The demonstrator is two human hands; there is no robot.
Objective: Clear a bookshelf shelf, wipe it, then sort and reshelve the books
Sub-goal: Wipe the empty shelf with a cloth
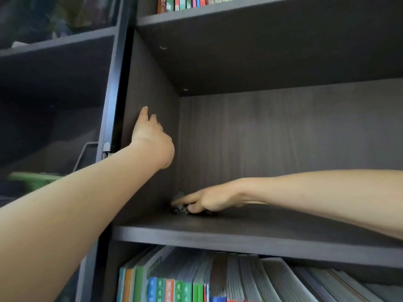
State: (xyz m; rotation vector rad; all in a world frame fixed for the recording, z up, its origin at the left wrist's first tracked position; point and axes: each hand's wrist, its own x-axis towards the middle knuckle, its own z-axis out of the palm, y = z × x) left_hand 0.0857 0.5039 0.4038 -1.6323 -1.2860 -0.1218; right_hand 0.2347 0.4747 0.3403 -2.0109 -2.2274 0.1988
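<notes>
Dim, soft-focus, wide-angle edge distortion

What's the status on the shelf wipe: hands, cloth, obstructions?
Left hand braced on side panel. Right hand grips grey cloth, back-left corner of shelf. No books on it, no obstruction seen.

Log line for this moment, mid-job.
step: wiping | shelf bare | left hand on side panel | right hand grips cloth, back-left corner

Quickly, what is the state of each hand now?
Left hand: open, resting on the side panel.
Right hand: holds a grey cloth on the shelf.
</notes>
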